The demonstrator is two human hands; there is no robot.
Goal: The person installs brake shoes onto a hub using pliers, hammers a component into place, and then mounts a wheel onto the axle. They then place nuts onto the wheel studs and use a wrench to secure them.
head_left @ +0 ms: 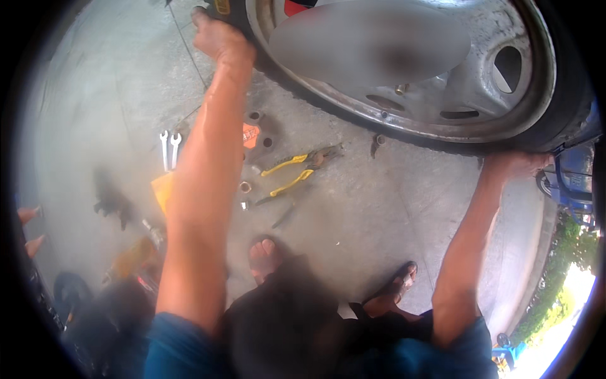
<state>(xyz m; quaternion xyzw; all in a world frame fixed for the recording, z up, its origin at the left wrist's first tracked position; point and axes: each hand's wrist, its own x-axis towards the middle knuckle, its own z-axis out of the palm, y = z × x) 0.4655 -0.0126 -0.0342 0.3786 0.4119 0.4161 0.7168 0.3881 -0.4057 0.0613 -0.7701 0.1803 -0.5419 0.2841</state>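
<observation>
A vehicle wheel stands at the top right, its black tyre (300, 88) around a scuffed silver rim (464, 104). My left hand (219, 41) grips the tyre's left side, fingers curled at its edge. At the lower right of the tyre, my right hand (514, 165) is closed on its underside, with the fingertips partly hidden. One brass-coloured nut (401, 89) shows on the wheel's face. A grey blur covers the wheel's centre. On the floor between my arms lie pliers with yellow handles (291, 166).
Two open-ended wrenches (170, 150) and a yellow item (162, 189) lie by my left forearm. A loose nut (245, 187) and an orange-marked metal piece (250, 134) are nearby. Blue machinery (573, 180) stands right of the tyre. Another person's bare feet or hands (30, 227) show at far left.
</observation>
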